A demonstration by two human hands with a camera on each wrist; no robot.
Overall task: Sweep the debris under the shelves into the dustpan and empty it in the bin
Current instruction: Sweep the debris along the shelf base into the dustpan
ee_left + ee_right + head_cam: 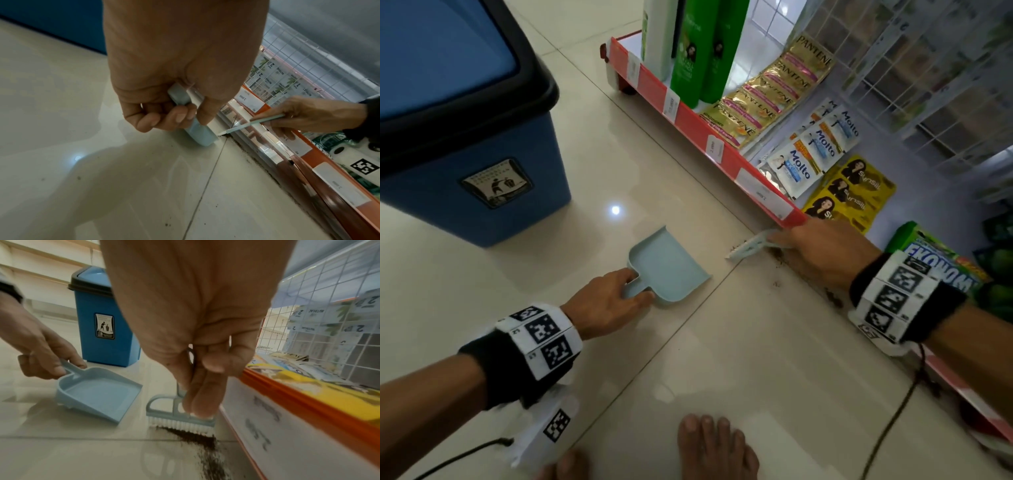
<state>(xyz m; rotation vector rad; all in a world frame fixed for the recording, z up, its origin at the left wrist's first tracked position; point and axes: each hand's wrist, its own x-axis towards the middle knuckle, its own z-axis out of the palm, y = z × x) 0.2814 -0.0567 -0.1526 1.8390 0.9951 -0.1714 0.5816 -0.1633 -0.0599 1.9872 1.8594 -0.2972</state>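
Note:
A pale blue dustpan (669,265) (98,395) lies flat on the tiled floor, its mouth facing the shelf. My left hand (609,301) (164,113) grips its short handle. My right hand (825,257) (197,378) holds a small pale blue brush (748,248) (180,415) by its handle, white bristles down on the floor at the shelf's foot. Dark crumbly debris (197,438) (777,255) lies in a line along the shelf base, just behind the bristles. A hand's width of floor separates the brush from the dustpan.
A blue bin (465,144) (104,318) with a black rim and swing lid stands on the floor left of the dustpan. The low red-edged shelf (722,144) carries green bottles and sachet packs. My bare feet (715,445) are at the bottom.

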